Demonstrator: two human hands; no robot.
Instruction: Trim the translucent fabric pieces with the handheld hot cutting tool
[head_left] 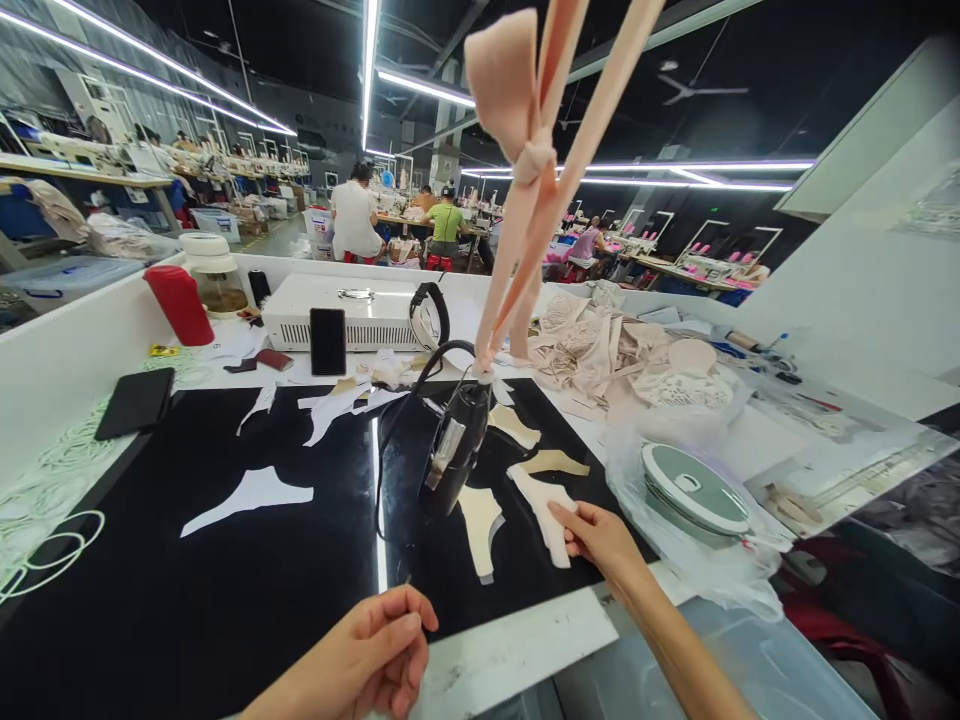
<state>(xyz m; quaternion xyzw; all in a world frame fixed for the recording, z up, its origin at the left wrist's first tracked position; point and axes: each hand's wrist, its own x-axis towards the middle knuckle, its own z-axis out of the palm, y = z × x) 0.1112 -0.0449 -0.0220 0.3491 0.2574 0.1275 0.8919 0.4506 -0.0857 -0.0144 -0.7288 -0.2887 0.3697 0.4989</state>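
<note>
My right hand (596,540) pinches the lower right edge of a white cut fabric piece (536,500) between thumb and fingers, at the right of a glossy black board (247,590). My left hand (386,645) is over the board's front edge, its fingers loosely curled and nothing visible in them. Near the held piece are cream cut pieces (480,525), one of them above it (555,462). A black corded handheld tool (457,440) hangs from knotted peach fabric strips (532,180). A white cut piece (251,497) lies flat at the left.
A heap of beige fabric pieces (600,350) fills the back right, beside a green-lidded container (694,490) in clear plastic. Behind the board stand a white box (375,310), a phone (328,340) and a red cup (178,305). Pale green cord (67,470) lies left. People sit farther off.
</note>
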